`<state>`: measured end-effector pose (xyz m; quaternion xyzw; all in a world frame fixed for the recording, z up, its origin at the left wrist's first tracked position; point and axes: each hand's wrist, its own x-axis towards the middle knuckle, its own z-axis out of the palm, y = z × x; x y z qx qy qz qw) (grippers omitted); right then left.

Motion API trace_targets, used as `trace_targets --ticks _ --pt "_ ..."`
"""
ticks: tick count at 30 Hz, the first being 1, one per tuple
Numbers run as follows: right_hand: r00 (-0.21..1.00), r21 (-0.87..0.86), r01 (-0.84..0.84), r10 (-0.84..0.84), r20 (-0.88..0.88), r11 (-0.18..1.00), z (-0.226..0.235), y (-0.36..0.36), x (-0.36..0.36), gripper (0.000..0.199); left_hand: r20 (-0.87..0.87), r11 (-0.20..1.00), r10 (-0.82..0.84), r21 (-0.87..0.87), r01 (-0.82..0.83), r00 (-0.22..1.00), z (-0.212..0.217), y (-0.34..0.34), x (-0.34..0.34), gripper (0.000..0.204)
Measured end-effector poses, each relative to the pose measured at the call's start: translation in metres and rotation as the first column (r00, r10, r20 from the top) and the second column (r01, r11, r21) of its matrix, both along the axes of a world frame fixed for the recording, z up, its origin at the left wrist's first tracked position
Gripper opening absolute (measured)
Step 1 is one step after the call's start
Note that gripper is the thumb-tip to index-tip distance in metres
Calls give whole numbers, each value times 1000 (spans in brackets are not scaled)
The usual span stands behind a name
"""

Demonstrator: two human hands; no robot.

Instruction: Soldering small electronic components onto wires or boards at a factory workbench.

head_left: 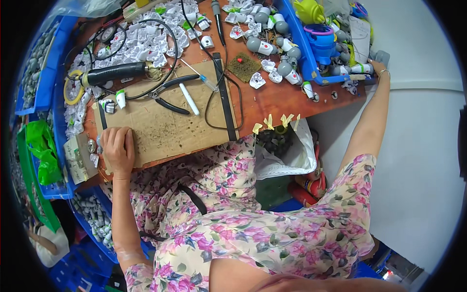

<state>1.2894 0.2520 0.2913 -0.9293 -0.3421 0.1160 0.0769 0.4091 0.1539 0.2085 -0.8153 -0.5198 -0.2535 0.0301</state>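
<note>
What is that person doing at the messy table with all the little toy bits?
A person in a flowery dress sits at a wooden table. Their left hand rests flat on a sheet of cardboard, beside some small metal bits. Their right hand stretches far out to the corner of a blue bin of grey and white toy parts. A soldering iron, pliers and a white pen lie untouched on the cardboard.

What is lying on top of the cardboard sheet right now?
On the cardboard sheet: the left hand, black-handled pliers, a white pen-like tube, a syringe. The bench under it is hidden.
</note>
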Motion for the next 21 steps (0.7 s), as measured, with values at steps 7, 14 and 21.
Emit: trace_targets --ticks 7,14,21 --pt "994 -21 -8 10 107 1000 -3 -5 15 53 -12 1000 1 -12 -1 1000 1 0 -1 5" --pt "995 181 81 -67 -78 980 -6 -16 15 29 -16 1000 9 13 -9 1000 0 0 -3 5" --pt "989 297 133 -105 -107 945 -3 -22 -3 26 -12 1000 -3 25 3 1000 0 1 -3 5"
